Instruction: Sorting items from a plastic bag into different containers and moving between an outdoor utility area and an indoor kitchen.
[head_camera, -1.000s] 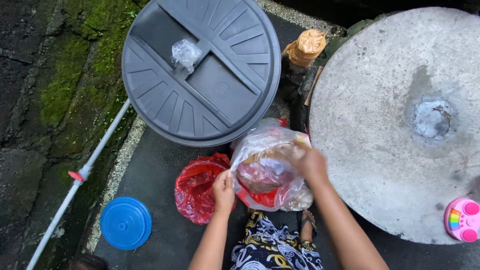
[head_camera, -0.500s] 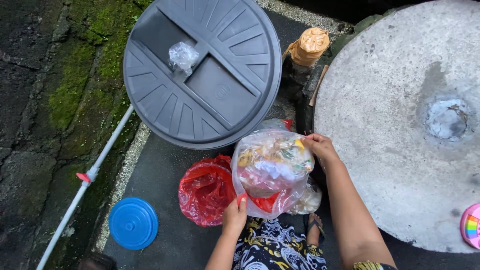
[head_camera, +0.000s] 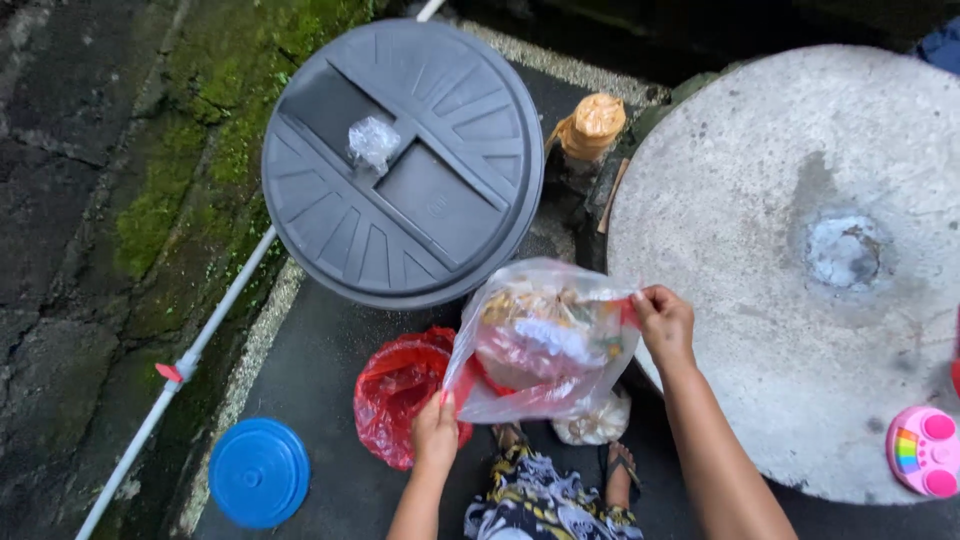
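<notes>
A clear plastic bag (head_camera: 545, 340) stuffed with mixed rubbish hangs stretched between my two hands. My left hand (head_camera: 435, 432) grips its lower left edge. My right hand (head_camera: 664, 322) pinches its upper right corner, next to the rim of the round concrete slab (head_camera: 800, 180). Below the bag a red plastic bag (head_camera: 395, 395) lies on the dark ground. A smaller clear bag (head_camera: 598, 425) with pale contents sits by my sandalled foot (head_camera: 620, 465).
A big grey round bin lid (head_camera: 440, 130) with a crumpled clear wrapper (head_camera: 373, 142) on it stands behind. A blue lid (head_camera: 258, 472) lies at lower left beside a white pipe (head_camera: 200, 340). A pink toy (head_camera: 922, 452) rests on the slab. A tan-wrapped post (head_camera: 592, 125) stands between.
I have lifted the clear bag higher and spread it wider between my hands. My left hand has shifted to its lower left edge; the view has tilted slightly.
</notes>
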